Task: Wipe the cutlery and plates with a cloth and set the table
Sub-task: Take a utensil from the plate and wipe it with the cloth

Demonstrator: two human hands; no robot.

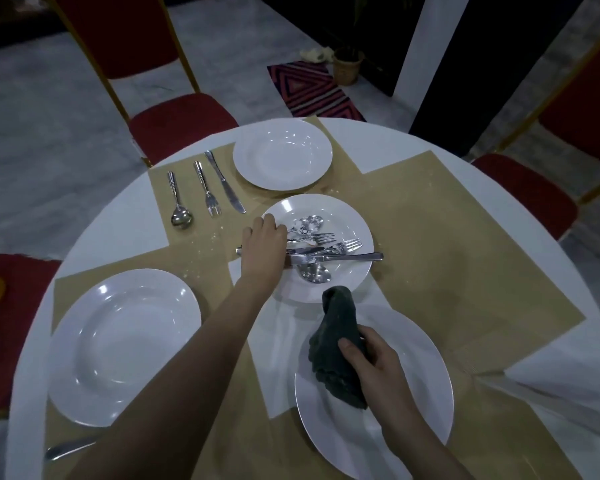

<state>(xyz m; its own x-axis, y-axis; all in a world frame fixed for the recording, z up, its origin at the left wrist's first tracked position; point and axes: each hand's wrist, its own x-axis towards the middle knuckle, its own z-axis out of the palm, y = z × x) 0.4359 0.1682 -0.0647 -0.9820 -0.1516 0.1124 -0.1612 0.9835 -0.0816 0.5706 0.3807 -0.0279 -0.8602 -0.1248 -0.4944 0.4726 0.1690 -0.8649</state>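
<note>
My left hand (262, 244) reaches onto the middle white plate (355, 216), fingers curled down over the handles of the soiled cutlery pile (321, 245) of forks, spoons and a knife. My right hand (368, 355) grips a dark green cloth (336, 344) above the near white plate (426, 393). A far plate (283, 154) sits on its placemat with a spoon (178, 199), fork (207, 187) and knife (224, 181) laid out to its left. Another white plate (123, 344) lies at the near left.
Tan placemats (447, 237) cover the round white table (118, 223). A utensil handle (68, 448) pokes out at the near left edge. Crumbs dot the mat by the middle plate. Red chairs (181, 126) ring the table; a striped rug (312, 90) lies beyond.
</note>
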